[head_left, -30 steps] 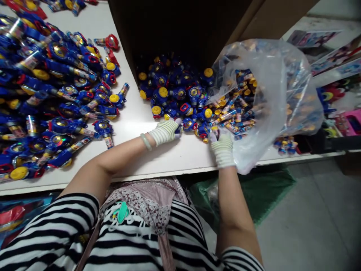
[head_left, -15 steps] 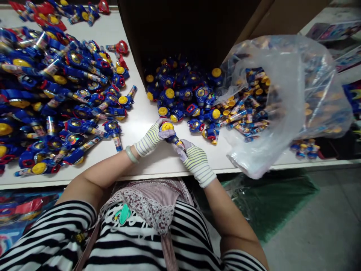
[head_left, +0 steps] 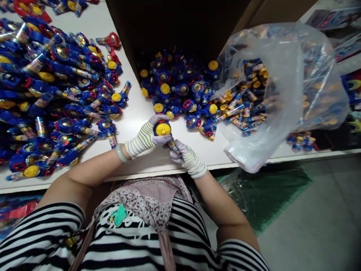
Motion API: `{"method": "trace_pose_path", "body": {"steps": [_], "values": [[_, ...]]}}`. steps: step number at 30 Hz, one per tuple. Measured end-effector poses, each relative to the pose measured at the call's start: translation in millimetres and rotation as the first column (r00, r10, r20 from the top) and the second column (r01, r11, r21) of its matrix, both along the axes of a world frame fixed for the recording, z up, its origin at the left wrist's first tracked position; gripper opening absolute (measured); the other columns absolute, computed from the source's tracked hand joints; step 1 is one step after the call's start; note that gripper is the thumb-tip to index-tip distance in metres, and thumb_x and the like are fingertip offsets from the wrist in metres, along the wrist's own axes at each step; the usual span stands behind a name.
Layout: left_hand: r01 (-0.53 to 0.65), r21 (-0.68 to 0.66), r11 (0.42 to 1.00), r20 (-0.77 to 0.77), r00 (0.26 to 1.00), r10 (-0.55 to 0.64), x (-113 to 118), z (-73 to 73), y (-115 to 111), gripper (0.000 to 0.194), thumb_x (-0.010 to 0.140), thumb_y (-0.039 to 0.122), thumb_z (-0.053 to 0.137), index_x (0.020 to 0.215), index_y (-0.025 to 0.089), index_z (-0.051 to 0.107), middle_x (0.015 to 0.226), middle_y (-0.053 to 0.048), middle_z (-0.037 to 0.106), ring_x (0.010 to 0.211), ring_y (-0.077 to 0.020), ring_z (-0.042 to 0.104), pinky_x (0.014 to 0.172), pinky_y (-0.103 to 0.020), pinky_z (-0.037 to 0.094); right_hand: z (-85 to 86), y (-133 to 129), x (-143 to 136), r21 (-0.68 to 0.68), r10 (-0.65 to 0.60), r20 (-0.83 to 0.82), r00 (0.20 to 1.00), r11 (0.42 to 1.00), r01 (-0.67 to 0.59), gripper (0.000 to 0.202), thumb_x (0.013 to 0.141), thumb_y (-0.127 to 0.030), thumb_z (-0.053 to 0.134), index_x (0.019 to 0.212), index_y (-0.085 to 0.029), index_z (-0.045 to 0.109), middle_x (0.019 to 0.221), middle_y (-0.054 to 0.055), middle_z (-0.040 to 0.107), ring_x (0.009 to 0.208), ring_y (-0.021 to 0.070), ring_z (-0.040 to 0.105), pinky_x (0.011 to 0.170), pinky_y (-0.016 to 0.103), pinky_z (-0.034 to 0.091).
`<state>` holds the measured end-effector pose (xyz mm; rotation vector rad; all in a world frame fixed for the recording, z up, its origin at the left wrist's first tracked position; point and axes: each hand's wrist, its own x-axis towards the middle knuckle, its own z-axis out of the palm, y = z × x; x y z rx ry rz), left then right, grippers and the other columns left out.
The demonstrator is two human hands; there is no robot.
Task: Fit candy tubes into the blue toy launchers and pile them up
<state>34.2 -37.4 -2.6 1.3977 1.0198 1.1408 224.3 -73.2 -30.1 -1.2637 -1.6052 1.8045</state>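
Both hands wear striped gloves and meet over the table's front part. My left hand point(head_left: 147, 136) is closed round the round head of a blue toy point(head_left: 163, 129), whose yellow disc faces up. The toy's tube point(head_left: 174, 146) points down to the right, and my right hand point(head_left: 188, 158) grips it with fingers and thumb. Just beyond the hands lies a pile of similar blue toys point(head_left: 180, 88), partly inside a dark open box. Small tubes with yellow ends point(head_left: 237, 107) spill beside that pile from a clear plastic bag point(head_left: 284, 86).
A large heap of blue toys with tubes point(head_left: 64, 90) covers the left of the white table point(head_left: 132, 124). A few red toys point(head_left: 113, 40) lie behind it. Several small tubes point(head_left: 301, 141) sit at the right edge. Green sheeting point(head_left: 270, 192) is below the table.
The whole view has shifted slightly, so things on the table appear further left and higher. Both hands still hold the same toy, its tube now pointing more steeply towards the front edge.
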Motion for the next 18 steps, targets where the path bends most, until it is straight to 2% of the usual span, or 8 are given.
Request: {"method": "trace_pose_path", "body": {"steps": [4, 5, 7, 9, 10, 12, 16, 18], "values": [[-0.160, -0.005, 0.987, -0.085, 0.984, 0.159, -1.2, -4.6, 6.8, 0.052, 0.070, 0.043, 0.085, 0.109, 0.019, 0.059, 0.097, -0.004, 0.063, 0.082, -0.0162, 0.061, 0.078, -0.030, 0.054, 11.1, 1.5, -7.2, 0.285, -0.226, 0.285, 0.931, 0.948, 0.143, 0.050, 0.087, -0.067, 0.057, 0.104, -0.020, 0.061, 0.081, 0.004, 0.062, 0.063, 0.0142, 0.052, 0.055, 0.025, 0.040], [-0.174, -0.012, 0.985, -0.063, 0.983, 0.173, -0.4, -6.1, 5.7, 0.052, 0.071, 0.044, 0.085, 0.109, 0.019, 0.059, 0.096, -0.003, 0.063, 0.080, -0.0156, 0.060, 0.076, -0.029, 0.054, 12.2, -0.1, -8.2, 0.254, -0.211, 0.267, 0.940, 0.957, 0.142, 0.049, 0.087, -0.067, 0.057, 0.101, -0.020, 0.061, 0.077, 0.003, 0.060, 0.060, 0.0133, 0.049, 0.053, 0.024, 0.038], [-0.148, -0.021, 0.989, 0.026, 0.989, 0.149, -0.4, -7.1, 1.8, 0.056, 0.072, 0.047, 0.084, 0.113, 0.020, 0.058, 0.092, -0.002, 0.063, 0.076, -0.0147, 0.060, 0.071, -0.027, 0.053, 9.6, -4.3, -10.2, 0.042, -0.096, 0.067, 0.993, 0.995, 0.093, 0.054, 0.092, -0.072, 0.042, 0.093, -0.021, 0.058, 0.060, -0.004, 0.047, 0.047, 0.0110, 0.036, 0.046, 0.024, 0.032], [-0.073, -0.015, 0.997, 0.091, 0.993, 0.074, -3.9, -5.1, -1.2, 0.060, 0.071, 0.049, 0.084, 0.117, 0.021, 0.056, 0.092, -0.002, 0.063, 0.075, -0.0148, 0.060, 0.068, -0.027, 0.053, 3.3, -6.9, -12.8, -0.154, 0.002, -0.170, 0.985, 0.988, -0.028, 0.064, 0.093, -0.077, 0.021, 0.087, -0.022, 0.054, 0.049, -0.010, 0.028, 0.038, 0.0103, 0.021, 0.040, 0.024, 0.026], [-0.039, -0.009, 0.999, 0.083, 0.996, 0.040, -6.8, -3.6, -1.4, 0.062, 0.070, 0.049, 0.085, 0.118, 0.021, 0.057, 0.093, -0.003, 0.063, 0.076, -0.0152, 0.061, 0.069, -0.027, 0.054, 0.6, -6.8, -14.3, -0.182, 0.011, -0.206, 0.978, 0.982, -0.049, 0.068, 0.092, -0.078, 0.014, 0.086, -0.022, 0.053, 0.049, -0.011, 0.024, 0.037, 0.0104, 0.018, 0.039, 0.025, 0.025], [-0.041, 0.011, 0.999, -0.013, 0.999, 0.041, -13.0, -1.3, 0.4, 0.061, 0.068, 0.045, 0.088, 0.116, 0.020, 0.059, 0.097, -0.004, 0.064, 0.080, -0.0160, 0.062, 0.073, -0.027, 0.054, -1.2, -4.1, -17.3, -0.123, -0.031, -0.129, 0.991, 0.992, 0.015, 0.065, 0.093, -0.078, 0.018, 0.088, -0.023, 0.053, 0.051, -0.010, 0.029, 0.040, 0.0111, 0.026, 0.042, 0.025, 0.029], [-0.206, 0.064, 0.976, -0.161, 0.963, 0.214, -20.6, -4.8, 5.4, 0.054, 0.069, 0.039, 0.086, 0.113, 0.019, 0.062, 0.096, -0.003, 0.066, 0.080, -0.0152, 0.061, 0.073, -0.026, 0.053, 10.4, -0.2, -27.2, 0.115, -0.182, 0.141, 0.973, 0.979, 0.167, 0.039, 0.086, -0.060, 0.063, 0.094, -0.023, 0.055, 0.067, -0.003, 0.047, 0.061, 0.0140, 0.047, 0.056, 0.024, 0.037], [-0.236, 0.068, 0.969, -0.149, 0.958, 0.243, -25.8, -7.3, 5.8, 0.050, 0.071, 0.040, 0.084, 0.111, 0.019, 0.064, 0.092, -0.002, 0.066, 0.076, -0.0148, 0.060, 0.069, -0.025, 0.053, 17.4, -4.2, -37.8, 0.086, -0.140, 0.092, 0.986, 0.987, 0.133, 0.032, 0.092, -0.054, 0.058, 0.091, -0.022, 0.055, 0.067, -0.003, 0.048, 0.061, 0.0137, 0.046, 0.057, 0.024, 0.037]]}}
